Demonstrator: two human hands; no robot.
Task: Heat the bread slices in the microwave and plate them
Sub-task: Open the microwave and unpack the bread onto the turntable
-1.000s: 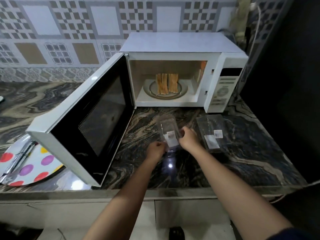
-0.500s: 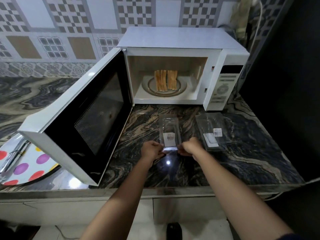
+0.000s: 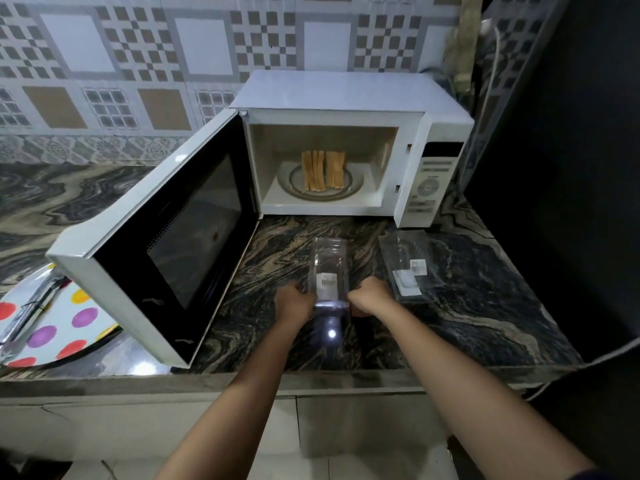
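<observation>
microwave (image 3: 346, 91): white | bread slices (image 3: 322, 169): golden-brown | countertop (image 3: 467, 323): dark marbled | plate (image 3: 59, 313): white, multicoloured dots | tiles (image 3: 204, 46): grey checkered

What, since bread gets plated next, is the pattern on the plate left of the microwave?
The plate is white with coloured polka dots; head view.

A home kitchen — a white microwave (image 3: 346, 95) is sitting open on a marbled stone countertop (image 3: 467, 306), and patterned tiles (image 3: 138, 64) are running across the back.
</observation>
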